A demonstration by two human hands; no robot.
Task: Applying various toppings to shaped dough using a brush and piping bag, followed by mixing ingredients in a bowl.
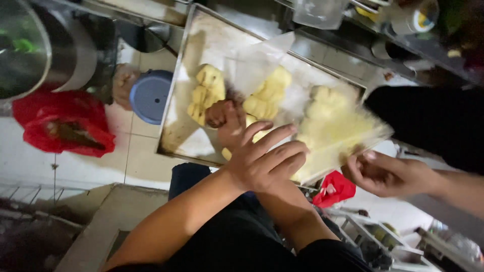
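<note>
Dough pieces (207, 90), pale yellow, lie on my metal tray (201, 35), at 12 o'clock from my hands. Left hand (264, 163): fingers spread wide, resting over the tray's near edge, gripping nothing. Right hand (227, 118): beneath it, touching dough; grip I cannot tell. At 3 o'clock, another person's hand (388, 174) pinches a clear plastic sheet (338, 136).

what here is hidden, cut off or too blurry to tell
Head view only:
- Left hand: hides the tray's near edge and part of the dough pieces.
- Right hand: mostly hidden behind the left; its grip is unclear.
- Another person's hand: its arm is cut by the right edge.
- Plastic sheet: motion-blurred, veiling the dough beneath.
</note>
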